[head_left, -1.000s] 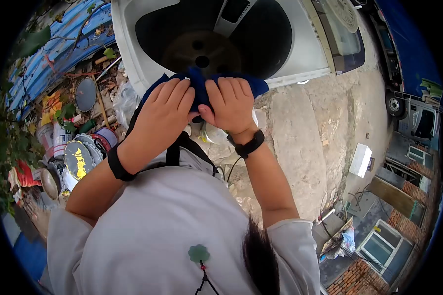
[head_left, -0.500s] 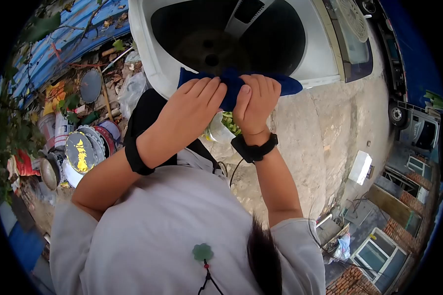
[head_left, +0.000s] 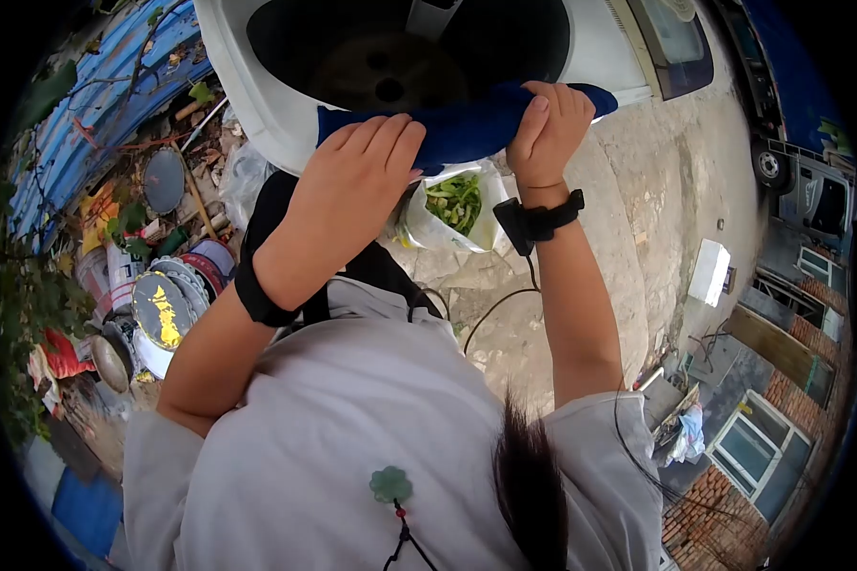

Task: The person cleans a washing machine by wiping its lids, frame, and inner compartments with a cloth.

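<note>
A dark blue cloth (head_left: 471, 128), twisted into a roll, stretches between my two hands in front of a white top-loading washing machine (head_left: 248, 90) with its dark drum open. My left hand (head_left: 357, 186) grips the cloth's left end, fingers wrapped over it. Gripping the right end is my right hand (head_left: 548, 128), with a black watch on its wrist. The cloth hangs just over the machine's near rim.
A clear plastic bag of green vegetables (head_left: 455, 205) lies on the concrete below my hands. Round metal lids, tins and junk (head_left: 162, 305) are heaped at the left by blue corrugated sheeting (head_left: 86, 105). Cracked concrete ground spreads to the right.
My hands have moved apart, the right one going right and up, and the bunched cloth is now pulled out into a long roll. The vegetable bag has come into view.
</note>
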A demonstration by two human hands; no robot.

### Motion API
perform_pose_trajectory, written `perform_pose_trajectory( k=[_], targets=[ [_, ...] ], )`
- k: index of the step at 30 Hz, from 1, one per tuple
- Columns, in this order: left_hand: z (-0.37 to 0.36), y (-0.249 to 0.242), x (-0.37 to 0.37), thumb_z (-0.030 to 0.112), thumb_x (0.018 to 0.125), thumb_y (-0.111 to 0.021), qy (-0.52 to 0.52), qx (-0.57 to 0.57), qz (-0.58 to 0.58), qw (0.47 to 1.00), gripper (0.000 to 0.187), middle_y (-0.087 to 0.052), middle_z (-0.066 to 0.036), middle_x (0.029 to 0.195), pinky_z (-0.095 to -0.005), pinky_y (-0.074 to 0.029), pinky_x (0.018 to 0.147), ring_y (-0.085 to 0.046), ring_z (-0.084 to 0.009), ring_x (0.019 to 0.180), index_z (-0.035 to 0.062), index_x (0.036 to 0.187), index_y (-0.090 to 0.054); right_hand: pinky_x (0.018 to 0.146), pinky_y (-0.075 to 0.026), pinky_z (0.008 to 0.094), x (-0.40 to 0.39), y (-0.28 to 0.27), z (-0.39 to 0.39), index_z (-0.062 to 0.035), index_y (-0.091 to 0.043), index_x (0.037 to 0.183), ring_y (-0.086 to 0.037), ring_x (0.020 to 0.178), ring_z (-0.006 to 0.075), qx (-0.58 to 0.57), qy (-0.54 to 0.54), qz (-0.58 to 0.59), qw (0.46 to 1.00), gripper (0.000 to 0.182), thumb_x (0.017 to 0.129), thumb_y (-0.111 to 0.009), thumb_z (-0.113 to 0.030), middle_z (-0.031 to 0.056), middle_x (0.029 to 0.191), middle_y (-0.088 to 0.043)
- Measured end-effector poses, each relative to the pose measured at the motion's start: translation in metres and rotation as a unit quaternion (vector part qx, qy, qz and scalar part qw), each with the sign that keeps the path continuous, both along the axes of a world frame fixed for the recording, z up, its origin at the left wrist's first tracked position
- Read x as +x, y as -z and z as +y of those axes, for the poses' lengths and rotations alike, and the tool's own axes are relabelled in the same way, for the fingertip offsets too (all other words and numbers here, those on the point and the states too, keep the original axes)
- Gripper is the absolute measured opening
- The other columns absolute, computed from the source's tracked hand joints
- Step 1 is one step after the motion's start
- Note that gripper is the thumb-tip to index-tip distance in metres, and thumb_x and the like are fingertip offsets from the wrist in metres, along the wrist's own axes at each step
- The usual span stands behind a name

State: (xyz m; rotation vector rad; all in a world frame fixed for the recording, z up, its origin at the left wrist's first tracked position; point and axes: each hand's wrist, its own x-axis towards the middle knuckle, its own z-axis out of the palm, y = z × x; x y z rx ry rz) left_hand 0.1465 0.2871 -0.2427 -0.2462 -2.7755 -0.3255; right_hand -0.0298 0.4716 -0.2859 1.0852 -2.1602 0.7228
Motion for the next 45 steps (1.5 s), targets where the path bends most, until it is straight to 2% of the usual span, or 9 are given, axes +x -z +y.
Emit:
perform_pose_trajectory(
  k=[5,8,12,18,22,30,32,42,45],
  targets=[
    [-0.002,0.002,0.000,0.020,0.083,-0.068,-0.005,0.016,0.001,1.000,0.044,-0.061,-0.012,0.119,-0.0355,-0.047,0.095,-0.060,-0.0261,0.109,0.0004,0.120,-0.054,0.086,-0.039,0.0405,0.064,-0.003,-0.044,-0.0066,-0.065,0.096,-0.055,0.084,0.0272,-0.043,-0.051,-0.029,0.997,0.021,0.087,-0.050,-0.019,0.0087,0.084,-0.057],
    [0.000,0.003,0.000,0.019,0.083,-0.070,-0.007,0.009,-0.004,1.000,0.045,-0.061,-0.012,0.121,-0.0361,-0.048,0.095,-0.060,-0.0267,0.110,0.0009,0.121,-0.054,0.086,-0.041,0.0407,0.030,-0.003,-0.015,-0.0058,-0.065,0.101,-0.057,0.085,0.0272,0.042,-0.167,0.038,0.984,0.024,0.085,-0.053,-0.019,0.0086,0.087,-0.059],
    [-0.003,0.005,-0.001,0.021,0.084,-0.069,0.007,-0.003,0.009,1.000,0.045,-0.061,-0.011,0.121,-0.0354,-0.048,0.095,-0.060,-0.0260,0.110,0.0012,0.121,-0.054,0.085,-0.042,0.0413,-0.018,-0.002,0.020,-0.0044,-0.066,0.099,-0.058,0.086,0.0284,0.060,-0.092,0.047,0.993,0.023,0.087,-0.051,-0.017,0.0100,0.088,-0.062],
    [-0.006,0.004,0.001,0.023,0.085,-0.068,0.020,0.017,-0.010,1.000,0.045,-0.060,-0.011,0.120,-0.0341,-0.047,0.095,-0.059,-0.0247,0.111,0.0006,0.121,-0.053,0.086,-0.037,0.0396,0.023,-0.011,-0.016,-0.0050,-0.066,0.088,-0.055,0.081,0.0268,0.022,0.040,-0.023,0.999,0.026,0.095,-0.044,-0.017,0.0069,0.082,-0.061],
    [-0.008,0.011,0.001,0.021,0.084,-0.068,0.023,-0.006,-0.005,1.000,0.045,-0.061,-0.011,0.118,-0.0341,-0.046,0.095,-0.059,-0.0244,0.110,0.0002,0.121,-0.053,0.088,-0.036,0.0403,0.076,-0.010,-0.057,-0.0051,-0.065,0.091,-0.054,0.082,0.0262,-0.014,-0.010,-0.035,0.999,0.022,0.093,-0.047,-0.017,0.0069,0.083,-0.061],
    [-0.005,0.011,0.003,0.020,0.083,-0.068,0.017,0.006,0.034,0.999,0.044,-0.060,-0.010,0.115,-0.0334,-0.046,0.092,-0.058,-0.0238,0.107,0.0005,0.120,-0.054,0.086,-0.039,0.0403,0.062,-0.009,-0.038,-0.0048,-0.064,0.098,-0.056,0.086,0.0275,0.028,-0.062,0.005,0.998,0.019,0.090,-0.053,-0.018,0.0079,0.087,-0.061],
    [-0.005,0.013,0.003,0.020,0.081,-0.069,0.015,-0.013,0.075,0.997,0.043,-0.060,-0.008,0.107,-0.0308,-0.045,0.088,-0.058,-0.0206,0.101,0.0020,0.117,-0.054,0.086,-0.040,0.0404,0.056,-0.010,-0.032,-0.0051,-0.064,0.098,-0.057,0.086,0.0274,0.045,-0.081,0.020,0.996,0.019,0.089,-0.053,-0.018,0.0078,0.087,-0.061],
    [0.068,0.006,-0.032,0.025,0.087,-0.067,-0.131,-0.027,0.004,0.991,0.047,-0.060,-0.014,0.117,-0.0365,-0.045,0.092,-0.057,-0.0274,0.108,-0.0012,0.123,-0.053,0.090,-0.041,0.0415,-0.079,-0.022,0.071,-0.0027,-0.067,0.098,-0.060,0.095,0.0289,0.076,-0.066,0.020,0.995,0.023,0.093,-0.049,-0.017,0.0095,0.096,-0.066],
    [0.107,0.011,-0.073,0.032,0.088,-0.066,-0.170,-0.058,0.022,0.983,0.045,-0.059,-0.010,0.102,-0.0355,-0.044,0.084,-0.057,-0.0249,0.095,-0.0006,0.117,-0.055,0.097,-0.039,0.0435,-0.126,-0.017,0.101,-0.0018,-0.066,0.104,-0.059,0.107,0.0308,0.077,-0.094,0.032,0.992,0.026,0.096,-0.048,-0.018,0.0131,0.108,-0.067]
  ],
)
